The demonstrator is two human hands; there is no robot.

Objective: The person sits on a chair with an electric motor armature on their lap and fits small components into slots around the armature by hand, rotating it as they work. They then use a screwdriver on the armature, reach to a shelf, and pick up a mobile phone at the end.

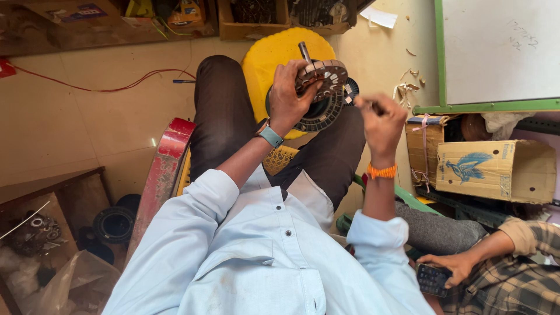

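My left hand (290,93) grips a round motor stator (324,77) with copper-coloured coil slots and a metal shaft sticking up. It holds it tilted over a black ring-shaped part (322,116) that rests on a yellow plastic stool (269,55). My right hand (382,121) is closed just right of the stator, pinching something small and thin that I cannot make out. I wear a watch on the left wrist and an orange thread band on the right.
Another person's hand (452,267) at the lower right holds a dark phone (431,279). Cardboard boxes (496,169) and a green-framed white board (496,52) stand at the right. A red metal piece (166,163), a red wire (116,87) and a wooden box of parts (41,233) lie at the left.
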